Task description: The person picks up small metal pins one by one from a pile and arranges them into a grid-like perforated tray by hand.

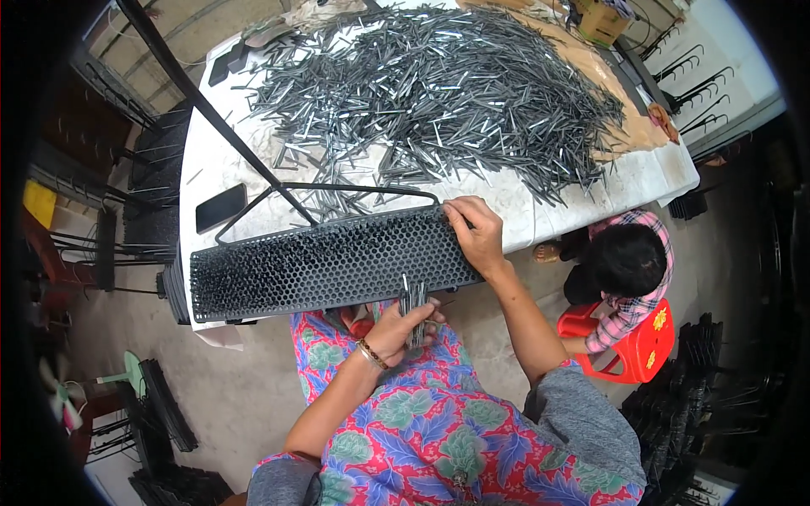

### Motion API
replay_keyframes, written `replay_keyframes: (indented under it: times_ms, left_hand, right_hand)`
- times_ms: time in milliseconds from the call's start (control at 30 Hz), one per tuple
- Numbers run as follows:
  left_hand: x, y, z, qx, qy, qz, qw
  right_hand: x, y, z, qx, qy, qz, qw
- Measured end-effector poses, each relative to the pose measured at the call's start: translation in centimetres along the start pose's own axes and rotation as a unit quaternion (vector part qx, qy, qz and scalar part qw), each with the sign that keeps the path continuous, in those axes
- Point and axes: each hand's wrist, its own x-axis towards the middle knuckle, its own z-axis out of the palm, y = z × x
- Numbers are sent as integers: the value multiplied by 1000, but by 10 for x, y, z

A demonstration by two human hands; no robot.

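A long black panel full of round holes lies across the near edge of the table, attached to a black metal frame that rises to the upper left. Dark bits fill many holes toward the panel's left end; those on the right look open. My left hand, below the panel, is closed around a bundle of thin dark strips, one sticking up above the others. At the panel's far right corner, my right hand has its thumb and fingers pressed together; whatever they pinch is hidden.
A large heap of loose dark strips covers the white-sheeted table. A phone lies at its left. To the right, a person in a checked shirt bends beside a red plastic stool. Black racks stand around.
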Motion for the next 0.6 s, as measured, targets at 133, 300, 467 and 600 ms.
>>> replay_keyframes:
  times_ms: [133,300,467,600]
  left_hand:
    - [7,-3,-9,9,-15,15,1000]
    - [8,-3,-8,37,2,27,999]
    - [7,-2,-9,63,-9,42,997]
    - [2,-1,-3,24,11,20,999]
  right_hand:
    - [-7,2,0,-10,-20,-16,1000]
    - [-4,1,1,-24,-42,-19,999]
    - [-3,-4,0,-51,-47,-31,997]
    - [-7,-2,0,-39,-45,6,998]
